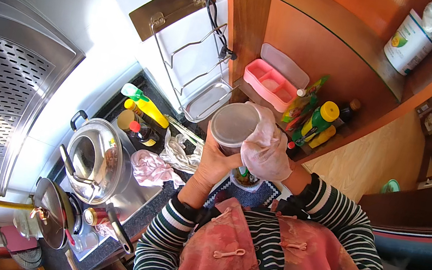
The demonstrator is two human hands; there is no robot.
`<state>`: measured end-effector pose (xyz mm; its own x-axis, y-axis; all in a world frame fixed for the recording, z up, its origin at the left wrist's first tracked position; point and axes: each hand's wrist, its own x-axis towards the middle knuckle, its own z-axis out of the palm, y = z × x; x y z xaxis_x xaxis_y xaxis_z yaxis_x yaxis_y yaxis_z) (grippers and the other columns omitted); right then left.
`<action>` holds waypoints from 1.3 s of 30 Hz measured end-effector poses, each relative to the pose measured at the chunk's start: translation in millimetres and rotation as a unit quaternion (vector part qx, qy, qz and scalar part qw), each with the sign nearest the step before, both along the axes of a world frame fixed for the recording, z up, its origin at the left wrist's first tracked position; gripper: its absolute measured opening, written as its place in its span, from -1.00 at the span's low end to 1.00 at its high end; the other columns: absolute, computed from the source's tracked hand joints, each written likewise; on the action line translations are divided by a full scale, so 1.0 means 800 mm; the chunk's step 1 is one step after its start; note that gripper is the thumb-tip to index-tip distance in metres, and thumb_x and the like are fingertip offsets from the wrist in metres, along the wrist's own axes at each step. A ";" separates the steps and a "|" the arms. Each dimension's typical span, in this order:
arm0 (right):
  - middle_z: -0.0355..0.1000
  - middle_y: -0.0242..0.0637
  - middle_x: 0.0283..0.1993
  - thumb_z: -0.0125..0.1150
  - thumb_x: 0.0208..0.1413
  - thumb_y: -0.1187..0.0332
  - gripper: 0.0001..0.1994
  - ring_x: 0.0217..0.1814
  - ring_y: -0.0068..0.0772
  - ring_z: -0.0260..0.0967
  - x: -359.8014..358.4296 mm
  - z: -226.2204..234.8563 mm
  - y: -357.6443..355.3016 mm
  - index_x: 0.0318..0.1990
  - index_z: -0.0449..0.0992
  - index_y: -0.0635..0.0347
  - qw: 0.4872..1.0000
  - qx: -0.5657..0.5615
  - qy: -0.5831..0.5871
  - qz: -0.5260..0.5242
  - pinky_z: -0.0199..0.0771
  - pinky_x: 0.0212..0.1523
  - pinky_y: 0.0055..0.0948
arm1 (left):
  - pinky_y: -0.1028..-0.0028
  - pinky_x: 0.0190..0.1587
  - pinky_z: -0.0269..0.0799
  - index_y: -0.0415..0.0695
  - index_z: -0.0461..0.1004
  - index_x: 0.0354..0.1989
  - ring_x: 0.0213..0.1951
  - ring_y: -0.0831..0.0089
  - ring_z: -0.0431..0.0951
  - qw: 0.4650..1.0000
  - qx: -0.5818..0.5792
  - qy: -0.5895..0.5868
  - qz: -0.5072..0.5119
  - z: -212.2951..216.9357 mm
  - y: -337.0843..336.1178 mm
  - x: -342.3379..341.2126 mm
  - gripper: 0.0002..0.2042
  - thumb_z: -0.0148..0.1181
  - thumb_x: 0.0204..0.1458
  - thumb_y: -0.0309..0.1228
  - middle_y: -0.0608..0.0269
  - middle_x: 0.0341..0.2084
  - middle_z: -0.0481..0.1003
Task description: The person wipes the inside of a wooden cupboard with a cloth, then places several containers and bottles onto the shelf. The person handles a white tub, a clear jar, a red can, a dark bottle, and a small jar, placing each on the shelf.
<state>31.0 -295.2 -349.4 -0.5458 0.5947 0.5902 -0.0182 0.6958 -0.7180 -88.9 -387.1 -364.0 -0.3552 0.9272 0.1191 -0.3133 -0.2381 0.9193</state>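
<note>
Head view: a round, lidded jar [234, 125] is held up between the two hands in front of the chest, its pale greyish lid facing the camera. The left hand [213, 163] cups the jar low on its left side, thumb pointing across beneath the lid; the other fingers go out of sight behind the jar, so how far they are spread I cannot tell. The right hand [266, 151] wears a thin, pale pinkish covering that looks like a plastic glove. It lies along the jar's right side, fingers bent over the edge of the lid and pressed against it; how they sit under the plastic is hard to make out. The jar is thus between both sets of fingers, touching each.

Just below the hands in the view, partly hidden, sits an open container [246, 181] with greenish-brown contents. To the left, the dark tabletop [151, 213] carries a crumpled pink cloth [153, 170], a whitish cloth [181, 153], a yellow bottle [152, 110] and a dark bottle with a red cap [145, 135]. A large lidded steel pot [93, 157] stands further left. Beyond the jar, a pink divided box [269, 84] sits with its lid open near a green bottle with a yellow cap [316, 124].
</note>
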 end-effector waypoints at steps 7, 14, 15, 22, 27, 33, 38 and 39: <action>0.39 -0.12 0.08 0.10 0.23 0.33 -0.62 0.11 -0.23 0.42 0.007 0.003 0.016 0.16 0.30 0.21 0.989 -0.046 -0.054 0.131 0.42 0.11 -0.30 | 0.27 0.31 0.31 -0.23 0.27 0.33 0.23 0.28 0.44 0.979 0.024 -0.183 -0.082 0.023 -0.006 -0.012 -0.19 0.48 -0.20 -0.48 0.15 0.17 0.47; 0.39 -0.05 0.02 0.24 0.02 0.38 -0.49 0.06 -0.16 0.41 0.007 0.027 0.013 0.15 0.31 0.34 0.990 0.051 -0.132 -0.005 0.42 0.09 -0.28 | 0.15 0.34 0.29 -0.21 0.20 0.38 0.27 0.14 0.41 0.962 0.048 -0.256 -0.077 0.031 0.008 -0.005 -0.15 0.49 -0.11 -0.26 0.10 0.24 0.40; 0.40 -0.06 0.00 0.28 0.00 0.36 -0.47 0.03 -0.16 0.41 0.007 0.027 0.012 0.14 0.32 0.35 0.984 0.058 -0.163 -0.040 0.44 0.06 -0.28 | 0.16 0.34 0.30 -0.21 0.19 0.39 0.26 0.14 0.41 0.966 0.049 -0.246 -0.067 0.032 0.011 -0.003 -0.15 0.49 -0.09 -0.25 0.11 0.24 0.41; 0.37 -0.18 0.02 0.59 -0.09 0.11 -0.26 0.03 -0.33 0.42 0.026 0.033 0.035 0.12 0.30 0.36 0.985 0.123 -0.116 0.024 0.48 0.11 -0.35 | 0.16 0.42 0.05 -0.16 -0.14 0.50 0.41 0.17 0.11 0.998 0.007 -0.043 -0.036 0.044 0.009 -0.012 0.07 0.41 -0.03 0.08 0.03 0.41 0.07; 0.35 -0.12 0.23 0.73 -0.38 0.39 0.00 0.31 -0.32 0.33 0.040 0.033 0.026 0.28 0.18 0.32 0.957 -0.203 -0.002 0.206 0.33 0.35 -0.26 | 0.00 0.45 -0.04 -0.02 -0.07 0.53 0.46 -0.04 0.04 0.999 0.023 0.040 -0.015 0.065 0.011 -0.067 0.25 0.43 -0.29 0.36 0.03 0.46 0.00; 0.39 -0.18 0.17 0.67 -0.32 0.45 -0.05 0.22 -0.38 0.40 0.033 0.025 0.021 0.28 0.16 0.22 0.934 -0.218 0.010 0.283 0.43 0.27 -0.28 | 0.29 0.36 0.15 -0.16 0.24 0.43 0.36 0.27 0.26 0.971 -0.008 0.113 -0.209 0.086 0.020 -0.084 0.13 0.55 -0.34 0.21 0.08 0.33 0.25; 0.41 -0.21 0.13 0.63 -0.27 0.43 -0.21 0.14 -0.41 0.43 0.035 0.026 0.014 0.15 0.24 0.22 0.928 -0.229 0.029 0.293 0.45 0.19 -0.32 | 0.34 0.32 0.18 -0.16 0.22 0.44 0.24 0.28 0.36 0.972 0.028 0.171 -0.158 0.088 0.004 -0.069 0.05 0.50 -0.26 0.10 0.15 0.15 0.34; 0.42 -0.23 0.10 0.63 -0.27 0.41 -0.24 0.11 -0.41 0.44 0.035 0.026 0.013 0.12 0.25 0.22 0.918 -0.263 0.033 0.296 0.46 0.16 -0.35 | 0.35 0.32 0.18 -0.16 0.22 0.44 0.23 0.28 0.36 0.972 0.009 0.184 -0.146 0.087 0.002 -0.069 0.02 0.48 -0.24 0.06 0.15 0.14 0.35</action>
<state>58.8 -285.0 -328.3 -0.8382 0.4181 0.3502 -0.3366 0.1087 -0.9354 -143.9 -385.2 -294.1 -0.0069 0.9787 0.2050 -0.0213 -0.2051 0.9785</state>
